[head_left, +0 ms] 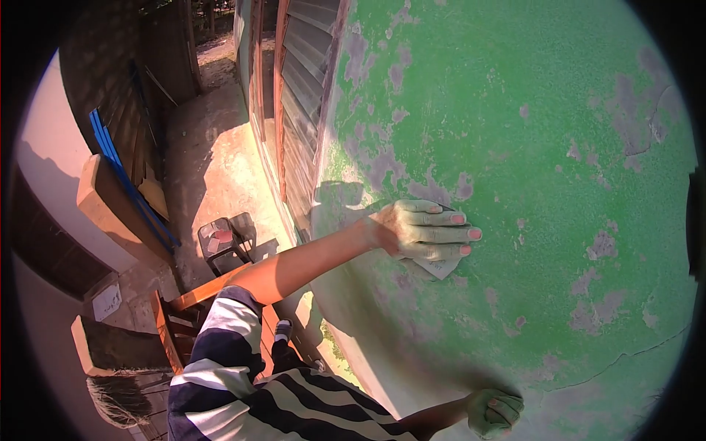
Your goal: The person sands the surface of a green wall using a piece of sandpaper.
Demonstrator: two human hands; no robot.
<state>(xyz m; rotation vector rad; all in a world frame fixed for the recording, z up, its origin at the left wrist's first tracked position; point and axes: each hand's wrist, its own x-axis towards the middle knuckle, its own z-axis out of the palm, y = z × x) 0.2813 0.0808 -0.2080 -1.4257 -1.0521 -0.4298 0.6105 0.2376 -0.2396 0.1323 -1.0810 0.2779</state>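
Note:
My left hand [426,231] lies against a green wall [529,184] with worn grey patches, its fingers pressed together over a folded piece of sandpaper [440,266]. A pale corner of the sheet with faint marks sticks out below the fingers; the rest is hidden under the palm. Lower down, my right hand [496,411] is closed by the wall's lower part, fingers curled in. Whatever it may hold is hidden. Pale dust coats the left hand.
Left of the wall are louvred window slats [303,66]. A wooden frame [198,294] stands close to my body. Below are a dark stool [223,239], blue pipes [129,173] and a broom-like bundle of bristles [120,402]. A crack [621,358] crosses the lower wall.

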